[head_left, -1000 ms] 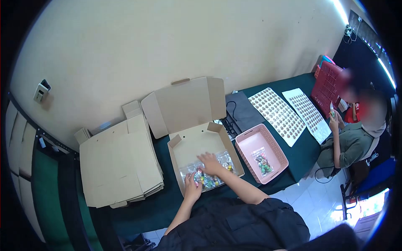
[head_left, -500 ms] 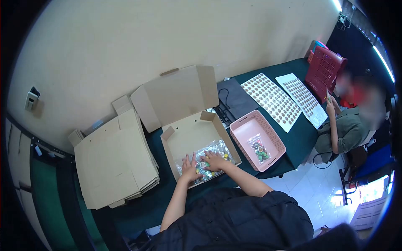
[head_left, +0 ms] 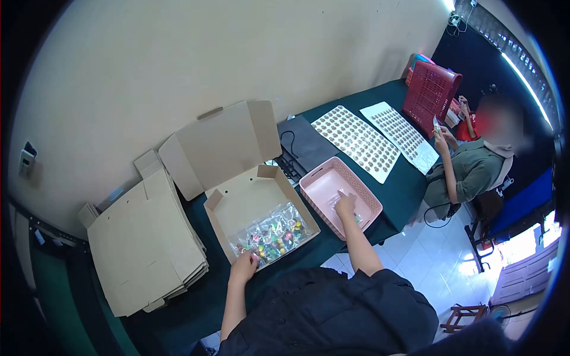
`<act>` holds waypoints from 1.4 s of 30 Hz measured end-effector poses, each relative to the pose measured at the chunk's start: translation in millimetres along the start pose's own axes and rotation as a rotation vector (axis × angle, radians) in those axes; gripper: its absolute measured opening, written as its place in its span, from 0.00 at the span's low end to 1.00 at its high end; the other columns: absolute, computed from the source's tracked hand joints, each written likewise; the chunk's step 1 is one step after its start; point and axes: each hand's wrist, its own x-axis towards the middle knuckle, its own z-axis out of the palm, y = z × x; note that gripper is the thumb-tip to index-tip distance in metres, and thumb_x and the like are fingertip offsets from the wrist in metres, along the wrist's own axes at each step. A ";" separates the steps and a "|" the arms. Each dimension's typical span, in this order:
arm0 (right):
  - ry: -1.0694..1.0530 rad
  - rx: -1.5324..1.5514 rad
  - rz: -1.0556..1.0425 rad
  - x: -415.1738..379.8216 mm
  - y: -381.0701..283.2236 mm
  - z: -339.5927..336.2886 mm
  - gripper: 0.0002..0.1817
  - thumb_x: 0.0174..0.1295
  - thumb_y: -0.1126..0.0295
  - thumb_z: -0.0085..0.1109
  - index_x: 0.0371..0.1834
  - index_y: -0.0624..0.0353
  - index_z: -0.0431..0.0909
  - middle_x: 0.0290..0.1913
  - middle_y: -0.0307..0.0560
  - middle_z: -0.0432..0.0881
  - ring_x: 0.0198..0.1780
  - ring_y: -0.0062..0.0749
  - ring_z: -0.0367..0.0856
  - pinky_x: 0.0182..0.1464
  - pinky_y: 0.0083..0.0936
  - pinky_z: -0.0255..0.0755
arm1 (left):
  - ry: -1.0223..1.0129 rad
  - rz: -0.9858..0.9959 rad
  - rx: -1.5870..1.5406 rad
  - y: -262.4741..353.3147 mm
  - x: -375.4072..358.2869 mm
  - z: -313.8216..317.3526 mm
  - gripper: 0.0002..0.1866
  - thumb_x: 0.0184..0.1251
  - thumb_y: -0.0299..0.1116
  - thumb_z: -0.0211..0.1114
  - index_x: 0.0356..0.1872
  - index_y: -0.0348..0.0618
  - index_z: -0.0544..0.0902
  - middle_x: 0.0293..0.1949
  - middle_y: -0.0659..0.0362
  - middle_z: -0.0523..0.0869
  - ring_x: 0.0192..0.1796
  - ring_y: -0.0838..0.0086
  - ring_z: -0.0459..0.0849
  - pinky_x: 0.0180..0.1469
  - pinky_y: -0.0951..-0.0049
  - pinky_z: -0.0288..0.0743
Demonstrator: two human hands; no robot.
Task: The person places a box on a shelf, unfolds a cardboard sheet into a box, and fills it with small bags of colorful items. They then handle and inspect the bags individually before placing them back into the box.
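An open cardboard box [head_left: 243, 207] sits on the table before me, its lid raised at the back. Clear plastic packets [head_left: 273, 234] of small colourful round pieces lie in its front part. My left hand [head_left: 243, 266] is at the box's near left corner, fingers curled over the front edge beside the packets. To the right, my right hand [head_left: 346, 206] reaches into a pink plastic basket [head_left: 371, 206]. Its index finger is stretched out over a clear packet [head_left: 332, 203], which the hand mostly hides.
Flattened cardboard boxes [head_left: 139, 237] are stacked at left. Behind the basket lie a dark flat item [head_left: 306, 139] with cables and two printed sticker sheets [head_left: 356, 142]. A maroon basket [head_left: 430, 95] stands at the far end, near a seated person [head_left: 475, 169] holding something small.
Both hands have left the top of the packets in the box. My right hand has moved right into the pink basket; my left has drawn back to the box's near corner. The view has shifted.
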 end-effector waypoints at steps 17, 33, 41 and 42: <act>-0.516 1.039 -0.177 -87.7 -104.7 -84.5 0.18 0.55 0.67 0.62 0.46 0.65 0.73 0.37 0.45 0.80 0.39 0.26 0.78 0.43 0.22 0.70 | -0.003 0.178 -0.980 31.9 -17.6 -16.3 0.25 0.64 0.37 0.58 0.59 0.39 0.66 0.52 0.53 0.74 0.52 0.74 0.74 0.54 0.75 0.66; -1.221 1.235 -0.179 -161.4 -179.2 -87.8 0.16 0.67 0.57 0.46 0.45 0.59 0.73 0.31 0.31 0.72 0.32 0.12 0.68 0.34 0.14 0.65 | 0.280 0.239 -1.327 42.9 -18.0 0.3 0.21 0.68 0.37 0.54 0.57 0.37 0.65 0.49 0.57 0.75 0.50 0.75 0.75 0.52 0.75 0.69; -1.096 1.249 -0.232 -169.2 -177.6 -92.4 0.18 0.67 0.57 0.45 0.50 0.60 0.70 0.33 0.33 0.71 0.34 0.12 0.67 0.35 0.13 0.64 | 0.399 0.305 -1.203 62.2 -21.4 10.0 0.16 0.67 0.32 0.55 0.52 0.35 0.68 0.46 0.58 0.74 0.51 0.76 0.72 0.53 0.77 0.65; -1.172 1.123 -0.284 -166.0 -173.2 -91.4 0.18 0.67 0.58 0.46 0.50 0.60 0.70 0.32 0.33 0.71 0.33 0.12 0.68 0.35 0.13 0.64 | 0.400 0.303 -1.202 61.9 -21.4 9.9 0.16 0.67 0.32 0.55 0.52 0.35 0.68 0.46 0.58 0.74 0.51 0.76 0.72 0.53 0.77 0.65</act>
